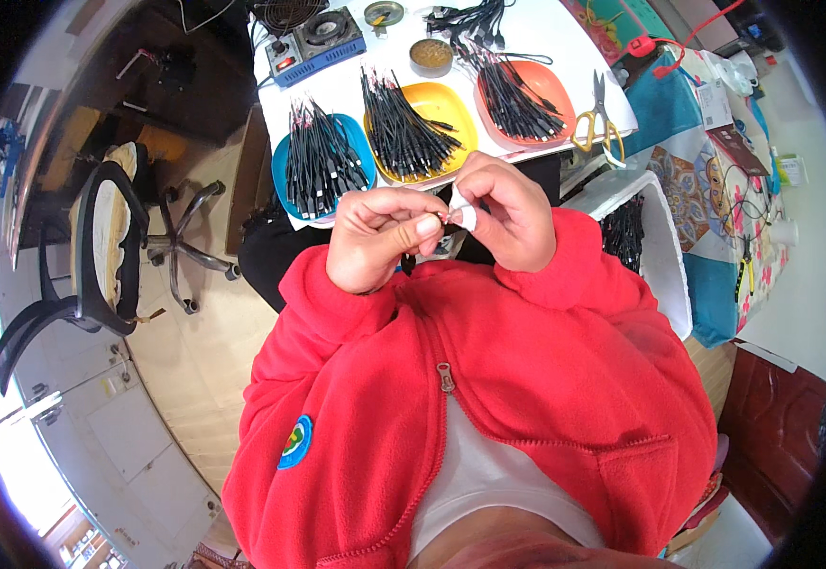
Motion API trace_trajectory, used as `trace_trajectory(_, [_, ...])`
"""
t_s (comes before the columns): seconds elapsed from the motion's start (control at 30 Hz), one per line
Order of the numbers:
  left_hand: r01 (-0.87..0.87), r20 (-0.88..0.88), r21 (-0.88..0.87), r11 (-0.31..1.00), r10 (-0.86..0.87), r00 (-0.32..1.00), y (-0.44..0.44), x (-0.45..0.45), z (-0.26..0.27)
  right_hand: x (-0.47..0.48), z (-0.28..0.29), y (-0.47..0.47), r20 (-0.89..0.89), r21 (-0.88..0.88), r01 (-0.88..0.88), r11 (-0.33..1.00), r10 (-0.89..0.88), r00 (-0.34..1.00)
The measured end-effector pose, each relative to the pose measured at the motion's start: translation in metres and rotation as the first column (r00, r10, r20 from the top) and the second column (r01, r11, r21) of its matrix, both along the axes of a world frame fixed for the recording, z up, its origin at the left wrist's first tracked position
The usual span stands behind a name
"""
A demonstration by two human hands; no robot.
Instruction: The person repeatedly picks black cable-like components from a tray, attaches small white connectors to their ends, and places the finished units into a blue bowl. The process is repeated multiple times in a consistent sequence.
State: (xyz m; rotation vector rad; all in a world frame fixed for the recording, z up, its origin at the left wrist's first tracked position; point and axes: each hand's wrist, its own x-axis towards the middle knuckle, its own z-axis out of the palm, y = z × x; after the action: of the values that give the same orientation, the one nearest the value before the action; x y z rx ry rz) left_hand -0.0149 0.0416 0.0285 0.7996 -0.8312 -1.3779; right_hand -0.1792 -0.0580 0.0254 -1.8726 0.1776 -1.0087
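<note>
In the middle of the head view, my left hand [384, 238] and my right hand [505, 213] meet fingertip to fingertip above my lap. Between the left thumb and fingers is the end of a dark cable [408, 264], most of it hidden by the hand, with a bit of red at its tip. My right thumb and forefinger pinch at that tip, and a white strip of cloth or tape [464, 210] lies about them. Just beyond the hands, black cables with bare wire ends fill a blue tray [281, 174], a yellow tray [441, 103] and an orange tray [544, 82].
Gold-handled scissors [600, 117] lie at the table's right edge. Behind the trays stand a blue soldering station or heater [320, 46], a round tin [431, 57] and loose cables [466, 25]. A white foam box [669, 263] is at the right, an office chair [111, 242] at the left.
</note>
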Motion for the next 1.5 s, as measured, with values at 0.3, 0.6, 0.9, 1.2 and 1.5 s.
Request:
trace_trajectory(0.3, [0.015,-0.068,0.081,0.997,-0.009,0.998,-0.020,0.013,0.001,0.006,0.002,-0.024,-0.056,-0.071,0.022,0.997,-0.026,0.998])
trace_trajectory(0.6, [-0.138,0.250,0.220,0.966,0.081,0.965,-0.056,0.018,0.035,0.003,-0.020,-0.045,-0.019,0.183,0.147,0.972,-0.146,0.989])
trace_trajectory(0.9, [0.101,0.911,-0.412,0.906,0.409,0.047,-0.189,0.056,0.015,-0.008,-0.042,-0.057,-0.193,0.202,0.154,0.967,-0.115,0.974])
trace_trajectory(1.2, [0.130,0.937,-0.264,0.956,0.286,-0.199,-0.236,0.065,-0.056,-0.019,-0.054,-0.074,-0.285,0.166,0.138,0.976,-0.087,0.955])
trace_trajectory(1.5, [0.098,0.933,-0.180,0.979,0.202,-0.297,-0.246,0.059,-0.059,-0.015,-0.059,-0.080,-0.285,0.164,0.156,0.974,-0.105,0.953])
